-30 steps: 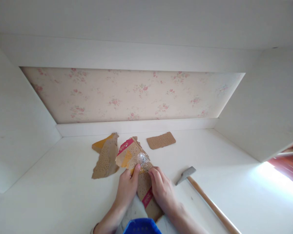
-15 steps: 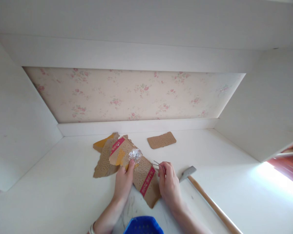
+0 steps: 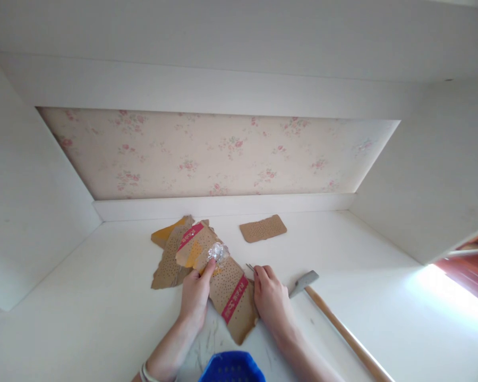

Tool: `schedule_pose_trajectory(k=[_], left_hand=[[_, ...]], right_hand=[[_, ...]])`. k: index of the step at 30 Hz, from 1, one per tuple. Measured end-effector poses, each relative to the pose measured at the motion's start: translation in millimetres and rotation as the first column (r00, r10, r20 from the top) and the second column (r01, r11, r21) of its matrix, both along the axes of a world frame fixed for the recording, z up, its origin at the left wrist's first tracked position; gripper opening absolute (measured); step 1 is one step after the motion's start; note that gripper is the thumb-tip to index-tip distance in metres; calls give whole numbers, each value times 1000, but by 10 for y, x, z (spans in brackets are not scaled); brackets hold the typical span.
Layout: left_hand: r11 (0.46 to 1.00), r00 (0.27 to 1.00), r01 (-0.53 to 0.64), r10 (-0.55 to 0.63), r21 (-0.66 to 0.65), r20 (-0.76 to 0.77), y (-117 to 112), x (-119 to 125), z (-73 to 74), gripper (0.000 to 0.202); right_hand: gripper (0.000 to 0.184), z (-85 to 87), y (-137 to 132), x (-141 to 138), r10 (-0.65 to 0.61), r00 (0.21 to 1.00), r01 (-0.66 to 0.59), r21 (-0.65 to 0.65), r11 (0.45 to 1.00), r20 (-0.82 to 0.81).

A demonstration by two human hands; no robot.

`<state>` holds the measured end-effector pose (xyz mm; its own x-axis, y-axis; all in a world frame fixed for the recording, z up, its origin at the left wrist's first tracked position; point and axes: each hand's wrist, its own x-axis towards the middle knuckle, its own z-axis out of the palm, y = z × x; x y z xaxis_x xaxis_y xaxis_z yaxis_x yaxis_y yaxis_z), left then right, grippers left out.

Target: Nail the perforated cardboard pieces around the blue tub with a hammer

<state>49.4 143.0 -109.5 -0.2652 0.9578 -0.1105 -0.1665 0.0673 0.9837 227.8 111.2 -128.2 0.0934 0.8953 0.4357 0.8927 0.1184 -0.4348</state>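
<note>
A torn strip of cardboard (image 3: 225,281), punched with many small holes and crossed by red printed bands, is held at a slant. My left hand (image 3: 195,297) grips its left edge, thumb on top beside a crumpled clear, shiny plastic patch (image 3: 218,252). At the strip's right edge, my right hand (image 3: 273,297) is closed in a pinch on thin metal nails (image 3: 250,268); only their ends show past the fingers. To the right of that hand lies a hammer (image 3: 336,321) with a grey head and wooden handle.
More torn, perforated cardboard (image 3: 169,260) lies at the left. A small perforated cardboard rectangle (image 3: 263,228) rests near the back ledge. A blue plastic container (image 3: 231,366) with holes stands at the front edge. White side panels (image 3: 418,175) enclose the white surface.
Both hands have shifted slightly left with the cardboard strip. My right hand has turned a little, and less of the metal nails shows. The hammer and the other cardboard stay in place.
</note>
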Motion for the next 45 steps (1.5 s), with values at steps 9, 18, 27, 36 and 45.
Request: schedule_pose_trajectory(k=[9, 18, 27, 36, 45], left_hand=[[1000, 1000, 12, -13, 23, 25, 0, -9, -32, 42], [989, 963, 134, -116, 59, -242, -87, 45, 98, 41], [948, 867, 295, -211, 123, -451, -147, 128, 72, 42], [936, 782, 329, -198, 122, -591, -169, 155, 9, 44], [950, 776, 194, 3, 243, -631, -172, 165, 21, 39]], right_hand=[[19, 79, -15, -51, 11, 1000, -11, -3, 1000, 22], [20, 224, -121, -133, 210, 976, -213, 43, 976, 63], [24, 220, -99, -153, 228, 965, -231, 13, 973, 128], [20, 178, -82, -112, 236, 957, -234, -31, 972, 167], [35, 122, -114, -149, 174, 984, -176, 62, 982, 47]])
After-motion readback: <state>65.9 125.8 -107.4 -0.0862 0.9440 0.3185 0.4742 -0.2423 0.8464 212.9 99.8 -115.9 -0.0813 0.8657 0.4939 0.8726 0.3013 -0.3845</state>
